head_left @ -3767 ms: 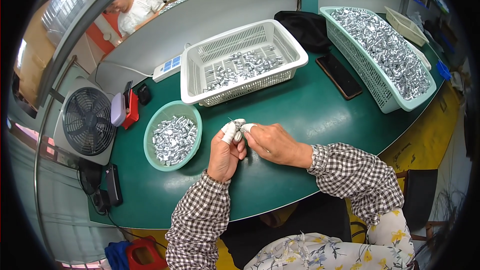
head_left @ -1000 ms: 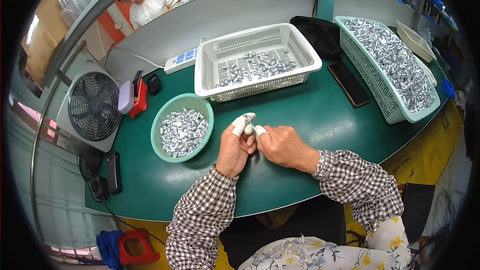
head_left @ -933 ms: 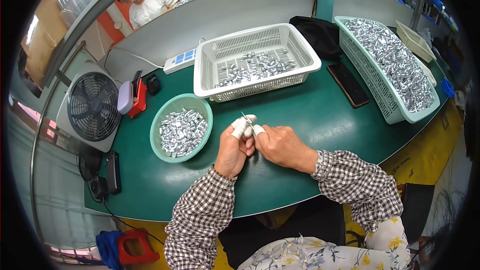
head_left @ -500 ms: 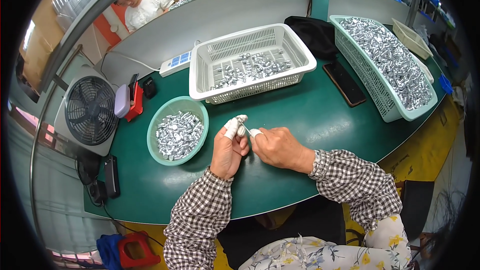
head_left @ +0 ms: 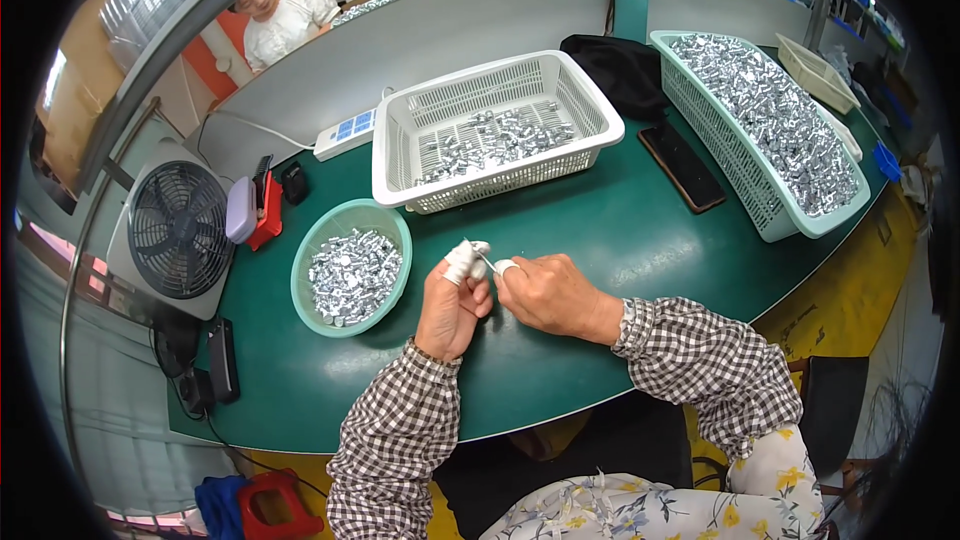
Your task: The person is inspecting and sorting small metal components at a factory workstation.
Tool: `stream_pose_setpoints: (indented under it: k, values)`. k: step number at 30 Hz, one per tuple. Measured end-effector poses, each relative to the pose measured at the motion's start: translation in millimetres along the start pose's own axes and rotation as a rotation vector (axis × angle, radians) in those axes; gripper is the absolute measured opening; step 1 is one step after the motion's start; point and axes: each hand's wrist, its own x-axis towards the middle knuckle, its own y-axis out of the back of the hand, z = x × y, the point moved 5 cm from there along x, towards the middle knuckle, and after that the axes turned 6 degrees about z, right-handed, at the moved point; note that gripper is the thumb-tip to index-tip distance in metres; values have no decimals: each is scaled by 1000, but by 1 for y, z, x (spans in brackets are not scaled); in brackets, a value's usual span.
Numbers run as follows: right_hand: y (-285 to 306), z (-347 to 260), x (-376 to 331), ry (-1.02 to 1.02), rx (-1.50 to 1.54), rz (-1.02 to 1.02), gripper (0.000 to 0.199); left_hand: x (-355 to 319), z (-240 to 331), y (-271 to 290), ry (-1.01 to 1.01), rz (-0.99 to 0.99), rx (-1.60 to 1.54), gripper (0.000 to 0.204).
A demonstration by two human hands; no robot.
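Over the green table my left hand (head_left: 455,300) is closed, its thumb and fingertips wrapped in white coverings and pinched together. Whatever sits in that pinch is hidden by the fingertips. My right hand (head_left: 550,295), with a white covering on the thumb, grips a thin metal tool (head_left: 489,264) whose tip reaches the left fingertips. Left of my hands, a round mint-green bowl (head_left: 303,292) holds many small silvery metal parts (head_left: 352,275). Beyond them a white plastic basket (head_left: 440,196) carries a loose layer of similar parts.
A mint-green basket (head_left: 722,168) heaped with metal parts stands at the right, beside a phone (head_left: 682,168). A teal bottle (head_left: 630,12) and black cloth (head_left: 625,75) are behind. At the left are a fan (head_left: 180,228), a red holder (head_left: 266,215) and a power strip (head_left: 345,135).
The whole view has shifted slightly. My hands stay together in nearly the same pose, with the left fingertips turned a little and the tool still against them.
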Motion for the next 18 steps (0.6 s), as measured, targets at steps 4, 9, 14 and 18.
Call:
stream_pose_setpoints:
  k: [4,9,14,18]
  values:
    - [3,2,0,49,0,23,18,-1,-3,-6,15,-5,-36,24]
    - [5,1,0,-10,35,-9,12,-1,-1,-2,18,-21,-57,23]
    - [4,9,-2,-218,321,114,11,-1,-6,-2,76,-67,-115,24]
    - [0,15,1,-505,804,134,15,0,-5,-4,92,-64,-134,23]
